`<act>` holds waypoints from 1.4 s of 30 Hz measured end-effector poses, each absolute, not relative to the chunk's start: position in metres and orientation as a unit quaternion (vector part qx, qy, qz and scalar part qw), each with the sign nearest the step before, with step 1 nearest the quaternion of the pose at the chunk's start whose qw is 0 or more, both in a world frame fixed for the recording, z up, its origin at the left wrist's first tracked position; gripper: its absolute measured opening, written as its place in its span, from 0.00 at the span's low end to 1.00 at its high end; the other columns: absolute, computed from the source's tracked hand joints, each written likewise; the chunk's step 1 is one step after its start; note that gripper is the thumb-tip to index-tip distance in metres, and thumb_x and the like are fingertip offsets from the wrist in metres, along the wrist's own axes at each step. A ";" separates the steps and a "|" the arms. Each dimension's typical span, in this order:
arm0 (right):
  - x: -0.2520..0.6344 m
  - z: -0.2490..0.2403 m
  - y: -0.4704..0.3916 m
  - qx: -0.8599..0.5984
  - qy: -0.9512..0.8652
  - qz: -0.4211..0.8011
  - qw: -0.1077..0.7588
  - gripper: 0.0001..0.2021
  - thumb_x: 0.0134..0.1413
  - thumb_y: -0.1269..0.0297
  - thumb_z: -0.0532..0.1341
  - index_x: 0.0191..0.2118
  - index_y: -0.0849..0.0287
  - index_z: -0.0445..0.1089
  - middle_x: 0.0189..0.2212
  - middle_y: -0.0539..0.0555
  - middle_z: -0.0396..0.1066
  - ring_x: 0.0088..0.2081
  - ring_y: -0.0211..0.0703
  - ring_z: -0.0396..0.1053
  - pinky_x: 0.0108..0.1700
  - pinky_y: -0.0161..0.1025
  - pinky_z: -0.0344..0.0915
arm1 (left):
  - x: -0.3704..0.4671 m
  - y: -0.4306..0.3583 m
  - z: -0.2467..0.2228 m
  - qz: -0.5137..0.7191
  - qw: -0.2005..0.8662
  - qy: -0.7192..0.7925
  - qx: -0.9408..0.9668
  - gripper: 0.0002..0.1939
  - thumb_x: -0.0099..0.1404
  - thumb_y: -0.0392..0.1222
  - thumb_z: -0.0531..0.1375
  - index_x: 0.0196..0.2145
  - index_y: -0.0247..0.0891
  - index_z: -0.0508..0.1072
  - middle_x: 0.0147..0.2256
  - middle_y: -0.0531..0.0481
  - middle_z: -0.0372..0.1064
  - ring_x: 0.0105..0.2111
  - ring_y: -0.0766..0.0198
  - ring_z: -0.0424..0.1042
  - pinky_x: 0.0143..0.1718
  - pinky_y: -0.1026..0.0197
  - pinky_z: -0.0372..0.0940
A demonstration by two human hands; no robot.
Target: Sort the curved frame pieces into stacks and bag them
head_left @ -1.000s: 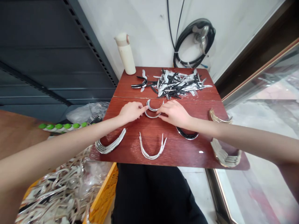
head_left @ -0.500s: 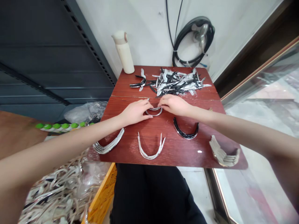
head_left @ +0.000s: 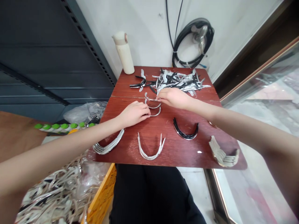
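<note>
Near the middle of the red-brown table [head_left: 130, 146], three thin curved silver strips lie one behind another. My left hand [head_left: 136, 114] has its fingers closed on the left end of the nearest curved strip [head_left: 157, 114]. With thumb and fingers pinched, my right hand [head_left: 174, 98] holds the right end of the farthest curved strip [head_left: 151, 99]. Between them, the middle curved strip [head_left: 154, 107] opens away from me. Just behind my right hand spreads a heap of black and silver strips [head_left: 179, 81].
Nested curved strips sit along the front: a silver stack [head_left: 109, 146], a white pair [head_left: 150, 157], a black set [head_left: 187, 136] and a pale stack [head_left: 224, 157]. A white bottle [head_left: 125, 56] stands back left. A yellow crate [head_left: 101, 193] is below left.
My right hand has moved back toward the heap, and a curved strip now shows at its fingertips. The strips near my hands are now spread apart. My left hand has shifted slightly.
</note>
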State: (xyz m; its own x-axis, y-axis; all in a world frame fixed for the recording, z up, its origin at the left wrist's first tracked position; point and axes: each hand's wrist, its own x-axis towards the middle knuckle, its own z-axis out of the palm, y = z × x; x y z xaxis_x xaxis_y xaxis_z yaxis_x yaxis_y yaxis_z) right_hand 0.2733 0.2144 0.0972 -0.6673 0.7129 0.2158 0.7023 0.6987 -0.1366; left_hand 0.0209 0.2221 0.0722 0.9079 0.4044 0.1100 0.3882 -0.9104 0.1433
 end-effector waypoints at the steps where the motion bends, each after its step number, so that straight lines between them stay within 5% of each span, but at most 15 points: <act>1: 0.274 0.098 0.213 -0.389 -0.910 0.023 0.139 0.12 0.66 0.68 0.55 0.46 0.60 0.76 0.42 0.59 0.75 0.45 0.49 0.70 0.45 0.42 0.62 | 0.020 0.221 0.073 0.071 0.065 0.196 0.976 0.11 0.71 0.44 0.54 0.38 0.42 0.75 0.39 0.48 0.75 0.39 0.59 0.70 0.42 0.57 0.56; 11: 0.265 0.082 0.209 -0.385 -0.920 0.000 0.071 0.10 0.61 0.70 0.58 0.41 0.61 0.77 0.38 0.59 0.75 0.42 0.50 0.69 0.43 0.42 0.61 | 0.005 0.235 0.115 0.079 0.065 0.184 0.978 0.14 0.72 0.49 0.53 0.42 0.42 0.76 0.41 0.49 0.75 0.43 0.59 0.69 0.47 0.56 0.56; 16: 0.260 0.082 0.215 -0.404 -0.911 0.028 0.072 0.10 0.58 0.60 0.65 0.41 0.60 0.77 0.36 0.58 0.75 0.40 0.50 0.69 0.42 0.42 0.60 | 0.003 0.254 0.133 0.123 0.126 0.243 0.954 0.15 0.70 0.50 0.55 0.39 0.36 0.76 0.39 0.48 0.73 0.41 0.61 0.66 0.49 0.57 0.57; 29: 0.253 0.078 0.201 -0.383 -0.920 0.031 0.075 0.06 0.59 0.69 0.63 0.40 0.62 0.75 0.38 0.58 0.75 0.40 0.48 0.71 0.43 0.40 0.61 | -0.006 0.226 0.076 0.043 0.071 0.175 0.981 0.13 0.70 0.50 0.55 0.42 0.42 0.75 0.40 0.47 0.74 0.40 0.58 0.71 0.44 0.58 0.59; 36: 0.260 0.076 0.203 -0.454 -0.860 0.122 0.198 0.05 0.59 0.65 0.63 0.37 0.58 0.77 0.35 0.53 0.77 0.37 0.44 0.71 0.40 0.39 0.61 | -0.011 0.221 0.088 0.057 0.039 0.141 0.988 0.13 0.72 0.45 0.52 0.40 0.44 0.76 0.38 0.48 0.75 0.40 0.59 0.71 0.45 0.57 0.58; 42: 0.277 0.096 0.182 -0.491 -0.782 0.011 0.384 0.10 0.65 0.58 0.58 0.39 0.58 0.73 0.35 0.53 0.74 0.33 0.43 0.69 0.38 0.40 0.62 | -0.017 0.241 0.113 0.123 -0.058 0.199 0.971 0.17 0.73 0.50 0.50 0.41 0.43 0.77 0.38 0.49 0.76 0.41 0.58 0.72 0.45 0.55 0.61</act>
